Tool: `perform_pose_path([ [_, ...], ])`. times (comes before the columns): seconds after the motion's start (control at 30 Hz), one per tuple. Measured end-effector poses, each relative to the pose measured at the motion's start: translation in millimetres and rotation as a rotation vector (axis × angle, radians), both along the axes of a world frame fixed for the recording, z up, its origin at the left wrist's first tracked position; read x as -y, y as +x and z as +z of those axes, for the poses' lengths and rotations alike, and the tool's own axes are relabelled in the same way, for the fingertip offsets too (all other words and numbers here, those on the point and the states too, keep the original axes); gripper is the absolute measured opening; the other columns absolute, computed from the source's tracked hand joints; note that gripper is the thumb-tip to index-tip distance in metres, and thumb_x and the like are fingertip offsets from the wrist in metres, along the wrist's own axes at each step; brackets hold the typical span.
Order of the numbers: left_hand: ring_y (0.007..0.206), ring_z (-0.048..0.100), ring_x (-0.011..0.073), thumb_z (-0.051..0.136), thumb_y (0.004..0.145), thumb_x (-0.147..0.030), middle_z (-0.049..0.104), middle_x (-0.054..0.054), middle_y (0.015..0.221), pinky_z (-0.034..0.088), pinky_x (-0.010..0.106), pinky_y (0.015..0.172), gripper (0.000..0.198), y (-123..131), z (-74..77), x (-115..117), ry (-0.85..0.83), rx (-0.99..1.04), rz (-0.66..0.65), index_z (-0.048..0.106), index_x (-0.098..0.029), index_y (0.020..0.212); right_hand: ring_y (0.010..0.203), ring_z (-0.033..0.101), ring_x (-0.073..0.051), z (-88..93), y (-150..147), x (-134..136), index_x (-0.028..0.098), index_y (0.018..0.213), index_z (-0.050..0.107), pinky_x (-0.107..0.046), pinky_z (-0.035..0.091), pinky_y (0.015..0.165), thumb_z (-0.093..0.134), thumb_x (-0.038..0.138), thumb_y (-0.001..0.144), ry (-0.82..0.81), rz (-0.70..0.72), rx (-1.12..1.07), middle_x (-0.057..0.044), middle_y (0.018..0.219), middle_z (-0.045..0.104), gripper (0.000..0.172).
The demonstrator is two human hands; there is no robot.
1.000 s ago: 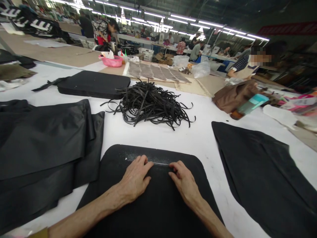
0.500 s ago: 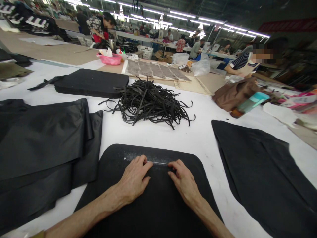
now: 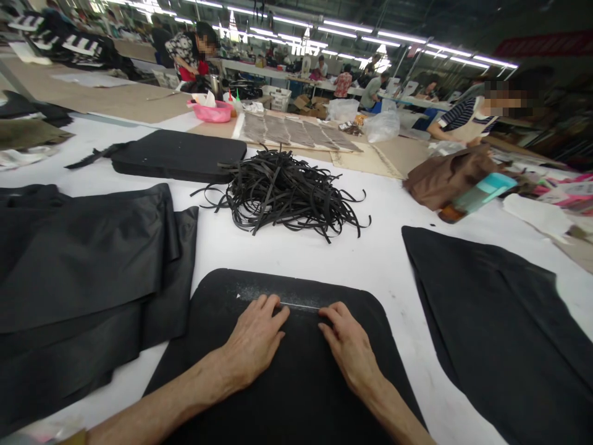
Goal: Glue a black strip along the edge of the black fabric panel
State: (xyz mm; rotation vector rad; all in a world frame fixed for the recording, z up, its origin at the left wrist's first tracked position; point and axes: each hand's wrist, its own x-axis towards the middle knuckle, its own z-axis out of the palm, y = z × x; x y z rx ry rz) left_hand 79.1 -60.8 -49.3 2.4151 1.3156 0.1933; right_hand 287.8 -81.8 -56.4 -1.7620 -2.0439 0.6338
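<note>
The left hand point(image 3: 252, 340) and right hand point(image 3: 349, 346) rest on a black padded panel point(image 3: 296, 377), fingers point(image 3: 271, 309) slightly spread and pressing down at either end of a thin silver strip point(image 3: 299, 306) on it. A heap of black straps point(image 3: 282, 194) lies on the white tabletop point(image 3: 296, 262). Beyond, 1 co-worker point(image 3: 466, 120) wears stripes, and long benches point(image 3: 278, 69) run under strip lights point(image 3: 398, 37)

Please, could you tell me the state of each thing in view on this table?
Rounded black padded panel: lying flat, white dust near its top edge.
Thin silvery strip: straight, between the hands.
Left hand: flat on panel, at strip's left end.
Right hand: flat on panel, at strip's right end.
Tangled black strap pile: loose heap.
</note>
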Motion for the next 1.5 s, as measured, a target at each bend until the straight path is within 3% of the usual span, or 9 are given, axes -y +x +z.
perform_pose_path([
  [0.27,0.102,0.045,0.023,0.034,0.083,-0.004,0.05,0.01,0.117,0.04,0.038,0.091,0.038,-4,-9.9,5,0.116,-0.013,0.028,0.051,-0.015,0.115,0.086,0.057,-0.018,2.4,-1,7,0.02,0.108,0.053,-0.029,0.049,0.073,0.03,0.009,0.088,0.11,0.033,0.154,-0.007,0.101,0.056,0.032],
  [0.37,0.114,0.041,0.0242,0.037,0.081,-0.003,0.048,0.009,0.126,0.033,0.039,0.101,0.04,-3,-8.7,4,0.158,-0.015,-0.068,0.05,-0.014,0.118,0.086,0.056,-0.021,3.9,-8,11,0.018,0.108,0.056,-0.033,0.047,0.075,0.034,0.005,0.084,0.202,0.046,0.315,-0.009,0.099,0.058,0.035],
  [0.47,0.126,0.034,0.0231,0.048,0.086,-0.02,0.041,0.009,0.136,0.026,0.037,0.107,0.042,2,-9.4,5,0.124,0.006,-0.271,0.042,-0.015,0.127,0.096,0.054,-0.023,-6.4,-20,16,0.019,0.11,0.057,-0.037,0.044,0.083,0.039,0.003,0.081,0.324,0.099,0.379,-0.009,0.107,0.06,0.038],
  [0.53,0.129,0.029,0.0242,0.058,0.081,-0.038,0.035,0.01,0.14,0.024,0.039,0.108,0.062,4,-12.1,6,0.09,-0.004,-0.358,0.034,-0.015,0.133,0.104,0.052,-0.022,-18.4,-27,21,0.019,0.115,0.055,-0.038,0.041,0.089,0.041,0.004,0.081,0.388,0.126,0.361,-0.007,0.114,0.059,0.04],
  [0.67,0.133,0.021,0.0287,0.064,0.073,-0.049,0.027,0.011,0.144,0.02,0.047,0.109,0.08,3,-21.9,9,0.086,-0.069,-0.39,0.028,-0.018,0.136,0.112,0.048,-0.023,-37.7,-32,28,0.016,0.121,0.051,-0.04,0.036,0.098,0.045,0.011,0.082,0.461,0.102,0.418,-0.008,0.122,0.056,0.039],
  [0.83,0.133,0.018,0.0291,0.062,0.074,-0.05,0.023,0.01,0.145,0.021,0.049,0.109,0.076,-1,-30.3,11,0.127,-0.088,-0.393,0.028,-0.022,0.136,0.113,0.049,-0.025,-37.6,-21,34,0.012,0.12,0.052,-0.04,0.041,0.095,0.042,0.007,0.08,0.448,0.05,0.542,-0.011,0.123,0.055,0.042],
  [1.03,0.132,0.021,0.03,0.06,0.076,-0.051,0.023,0.014,0.144,0.027,0.048,0.106,0.072,-7,-23.9,10,0.149,-0.113,-0.38,0.03,-0.024,0.136,0.113,0.049,-0.02,-27.2,21,40,0.014,0.123,0.05,-0.035,0.043,0.095,0.034,-0.005,0.073,0.407,0.094,0.603,-0.008,0.126,0.054,0.056],
  [1.3,0.123,0.04,0.0268,0.057,0.082,-0.04,0.039,0.01,0.138,0.036,0.041,0.103,0.056,-63,-29.0,10,0.341,-0.144,-0.236,0.039,-0.023,0.132,0.11,0.05,-0.019,-25.1,64,42,0.014,0.122,0.05,-0.033,0.043,0.095,0.031,-0.01,0.07,0.433,0.114,0.66,-0.008,0.123,0.055,0.061],
  [1.5,0.115,0.049,0.0205,0.051,0.086,-0.036,0.05,0.004,0.13,0.044,0.029,0.095,0.047,-124,-31.2,13,0.51,-0.115,-0.13,0.042,-0.023,0.129,0.089,0.059,-0.018,-23.3,79,29,0.021,0.1,0.062,-0.029,0.048,0.077,0.036,-0.004,0.071,0.572,0.204,0.624,-0.003,0.1,0.066,0.047],
])
